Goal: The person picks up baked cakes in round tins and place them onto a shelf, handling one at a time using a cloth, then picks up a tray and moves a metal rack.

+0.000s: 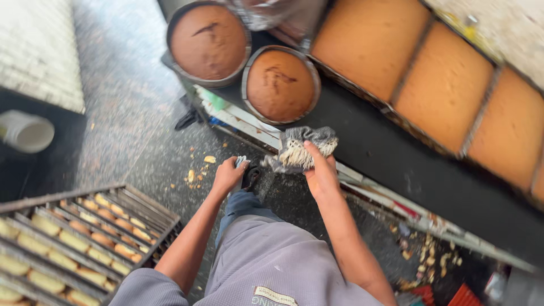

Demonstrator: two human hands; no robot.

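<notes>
My right hand [321,174] grips a frayed grey rag [303,146] just below the front edge of a black table [396,164]. My left hand [228,175] is closed in a fist beside it, with a small pale bluish piece of cloth [241,161] sticking out of its top. Two round brown cakes in metal tins [208,41] [280,85] sit on the table just above my hands. Each has a crack on top. My grey trouser legs fill the lower middle of the view.
Several rectangular golden cakes in dark tins [445,85] line the table at the right. A dark wire rack of small pale buns [85,238] stands at lower left. Crumbs [195,173] lie on the speckled floor. A white cylinder [25,131] sits at far left.
</notes>
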